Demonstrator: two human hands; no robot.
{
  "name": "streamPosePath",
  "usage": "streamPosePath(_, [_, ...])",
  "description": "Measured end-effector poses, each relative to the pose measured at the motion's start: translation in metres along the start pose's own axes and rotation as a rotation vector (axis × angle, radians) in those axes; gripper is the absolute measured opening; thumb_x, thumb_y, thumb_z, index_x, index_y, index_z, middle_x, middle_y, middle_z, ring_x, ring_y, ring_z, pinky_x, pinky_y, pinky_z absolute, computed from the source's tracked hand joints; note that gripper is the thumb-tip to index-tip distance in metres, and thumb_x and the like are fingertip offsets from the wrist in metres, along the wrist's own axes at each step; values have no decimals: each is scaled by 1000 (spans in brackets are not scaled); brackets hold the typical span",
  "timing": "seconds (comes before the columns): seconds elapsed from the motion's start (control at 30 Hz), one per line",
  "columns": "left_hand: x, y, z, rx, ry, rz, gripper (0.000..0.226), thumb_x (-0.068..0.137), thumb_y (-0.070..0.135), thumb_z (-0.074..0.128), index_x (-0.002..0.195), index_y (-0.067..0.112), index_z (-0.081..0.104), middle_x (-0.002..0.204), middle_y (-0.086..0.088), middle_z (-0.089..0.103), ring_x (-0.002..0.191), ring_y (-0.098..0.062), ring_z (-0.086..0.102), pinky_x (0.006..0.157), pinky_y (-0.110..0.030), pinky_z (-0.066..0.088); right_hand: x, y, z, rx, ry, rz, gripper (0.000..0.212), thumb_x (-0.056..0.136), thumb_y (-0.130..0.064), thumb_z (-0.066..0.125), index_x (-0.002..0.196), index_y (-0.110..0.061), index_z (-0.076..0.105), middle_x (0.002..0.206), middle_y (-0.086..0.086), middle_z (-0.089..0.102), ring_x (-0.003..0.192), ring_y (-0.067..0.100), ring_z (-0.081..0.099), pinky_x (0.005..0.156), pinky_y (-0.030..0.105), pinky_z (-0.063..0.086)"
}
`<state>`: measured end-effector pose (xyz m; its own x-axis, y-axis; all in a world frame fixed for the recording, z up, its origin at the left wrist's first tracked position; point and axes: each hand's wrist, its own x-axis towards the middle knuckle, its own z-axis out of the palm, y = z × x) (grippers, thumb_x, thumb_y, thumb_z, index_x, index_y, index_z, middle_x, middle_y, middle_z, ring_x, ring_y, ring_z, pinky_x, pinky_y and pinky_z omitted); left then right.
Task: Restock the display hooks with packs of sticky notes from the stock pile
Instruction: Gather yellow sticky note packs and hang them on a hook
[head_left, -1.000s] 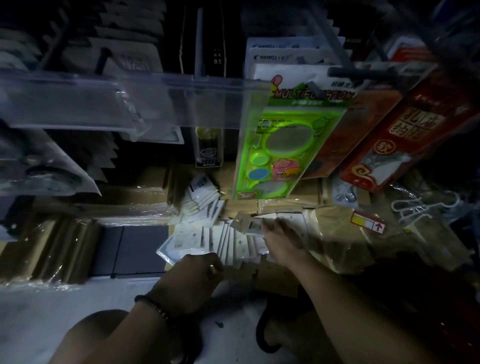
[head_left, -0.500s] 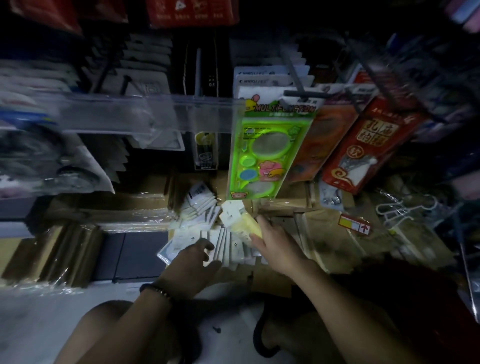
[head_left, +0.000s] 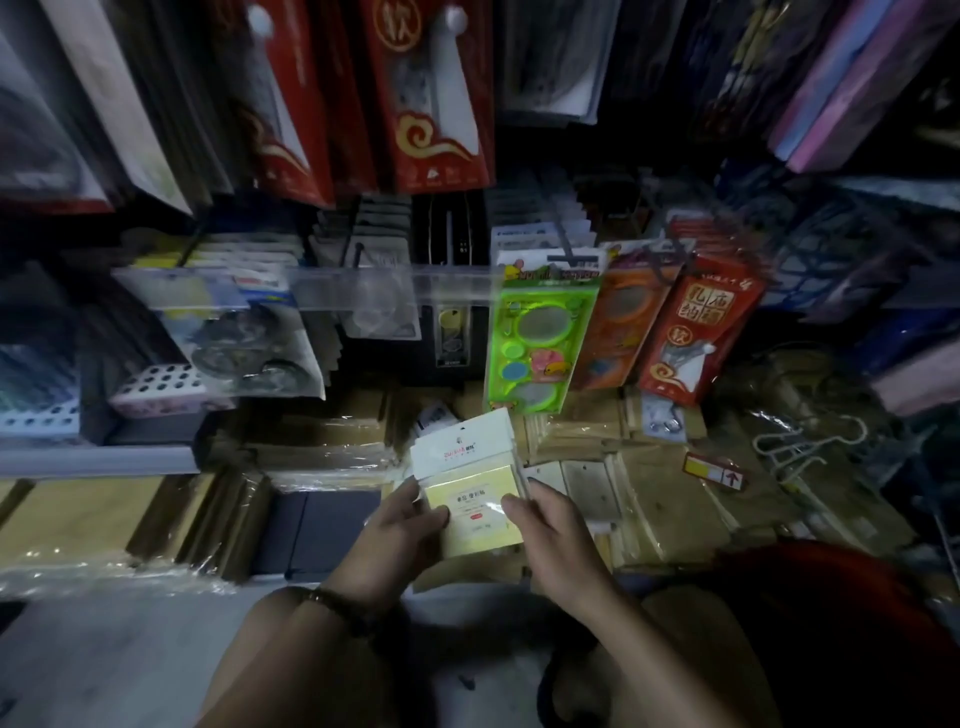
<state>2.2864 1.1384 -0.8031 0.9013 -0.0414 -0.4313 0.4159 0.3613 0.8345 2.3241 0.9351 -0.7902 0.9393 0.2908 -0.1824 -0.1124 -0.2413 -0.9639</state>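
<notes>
Left hand (head_left: 400, 525) and right hand (head_left: 553, 535) both pinch the clear-sleeved pack of pale yellow sticky notes with a white card header (head_left: 470, 467), thumbs on its face at 8 and 4 o'clock. It is held upright just below mid-view, clear of the heap of white-headed packs (head_left: 434, 418) at its 11 o'clock. The pick looks done; next, thread the header's hole onto one of the dark metal display hooks (head_left: 358, 253) toward 12 o'clock, though which hook I cannot tell

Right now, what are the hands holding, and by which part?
A clear-wrapped pack of yellow sticky notes with a white header card: left hand grips its left edge, right hand its right edge.
</notes>
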Motion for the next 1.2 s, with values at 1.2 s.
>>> streamPosePath(1.2, [-216, 432, 137, 482, 193, 1039, 33, 96, 19, 76, 127, 24, 69, 118, -1, 81, 106, -22, 79, 81, -49, 67, -32, -491, -75, 22, 282, -899, 43, 91, -5, 82, 124, -32, 78, 111, -12, 79, 97, 4, 78, 83, 37, 67])
